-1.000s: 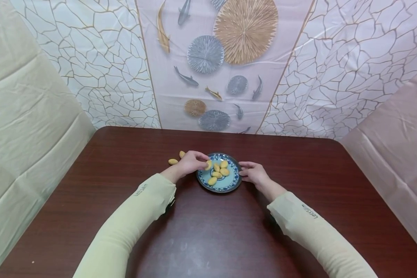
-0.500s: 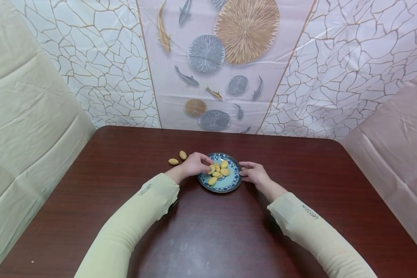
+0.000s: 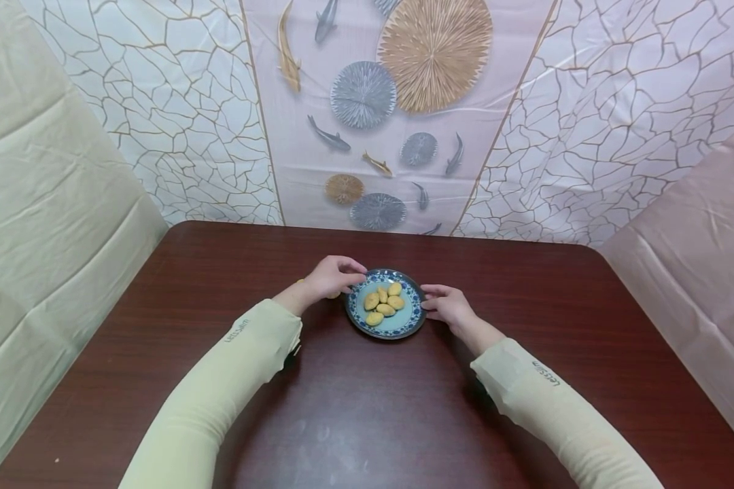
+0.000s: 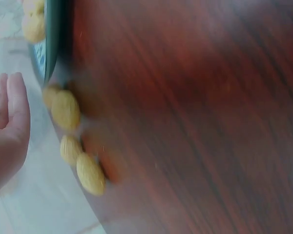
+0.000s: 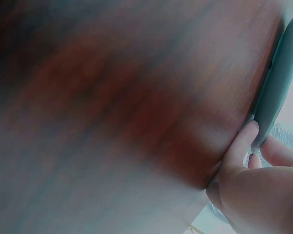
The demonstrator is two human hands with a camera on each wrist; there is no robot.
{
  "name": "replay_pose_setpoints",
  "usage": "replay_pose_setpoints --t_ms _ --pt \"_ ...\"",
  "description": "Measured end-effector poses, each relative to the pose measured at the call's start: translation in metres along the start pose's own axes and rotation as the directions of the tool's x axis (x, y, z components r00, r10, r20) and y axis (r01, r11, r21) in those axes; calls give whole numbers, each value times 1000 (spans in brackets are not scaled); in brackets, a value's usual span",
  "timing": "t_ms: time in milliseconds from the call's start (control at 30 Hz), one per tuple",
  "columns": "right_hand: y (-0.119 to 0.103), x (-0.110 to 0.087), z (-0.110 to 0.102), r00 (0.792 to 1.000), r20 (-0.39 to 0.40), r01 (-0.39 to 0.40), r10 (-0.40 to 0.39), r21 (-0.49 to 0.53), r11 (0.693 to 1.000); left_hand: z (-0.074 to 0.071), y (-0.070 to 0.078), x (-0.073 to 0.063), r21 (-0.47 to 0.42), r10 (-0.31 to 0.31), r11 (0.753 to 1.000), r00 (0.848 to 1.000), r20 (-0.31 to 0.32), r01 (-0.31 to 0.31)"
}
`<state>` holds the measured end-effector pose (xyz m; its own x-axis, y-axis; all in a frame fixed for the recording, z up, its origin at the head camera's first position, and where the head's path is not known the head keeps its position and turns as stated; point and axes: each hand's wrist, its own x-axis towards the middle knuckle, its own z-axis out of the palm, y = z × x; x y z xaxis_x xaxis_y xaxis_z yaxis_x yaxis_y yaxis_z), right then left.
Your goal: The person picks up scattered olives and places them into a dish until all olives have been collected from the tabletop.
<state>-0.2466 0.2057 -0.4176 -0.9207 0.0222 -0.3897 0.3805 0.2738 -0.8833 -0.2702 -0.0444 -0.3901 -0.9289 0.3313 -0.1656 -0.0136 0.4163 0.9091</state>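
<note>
A round plate (image 3: 356,314) with a blue patterned rim carries several yellow, almond-shaped pieces (image 3: 385,310) near its middle. My left hand (image 3: 329,277) hovers just left of the plate, its fingers extended and holding nothing. Below that hand, more ridged yellow pieces (image 4: 90,174) lie on the table, seen clearly in the left wrist view but mostly covered by the hand in the head view. At the plate's right edge, my right hand (image 3: 451,307) holds the rim between thumb and fingers, as the right wrist view shows.
The dark red-brown wooden table (image 3: 367,407) stretches toward me and to both sides. A patterned cloth backdrop (image 3: 367,136) hangs behind its far edge. Pale cloth (image 3: 55,238) hangs at the left, and more at the right.
My left hand carried a yellow piece rightward onto the plate, released it among the others, and drew back left over the pieces on the table. My right hand stayed at the rim.
</note>
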Motion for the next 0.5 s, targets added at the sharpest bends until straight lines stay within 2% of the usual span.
replay_pose_setpoints --t_ms 133,300,400,500 --pt "-1 0 0 1000 0 1 -1 -1 1000 -18 -4 -1 -65 1 998 999 -53 -4" --pt "-1 -1 0 1000 -7 -1 1 -6 1000 -40 -12 -5 -113 -8 994 996 -90 -2" --pt "-1 -1 -1 1000 -6 -1 0 -10 1000 -48 -18 -6 -119 -10 993 994 -105 -3" --pt "-1 0 0 1000 -2 -6 6 -12 1000 -52 -25 -7 -77 -8 997 992 -123 -1"
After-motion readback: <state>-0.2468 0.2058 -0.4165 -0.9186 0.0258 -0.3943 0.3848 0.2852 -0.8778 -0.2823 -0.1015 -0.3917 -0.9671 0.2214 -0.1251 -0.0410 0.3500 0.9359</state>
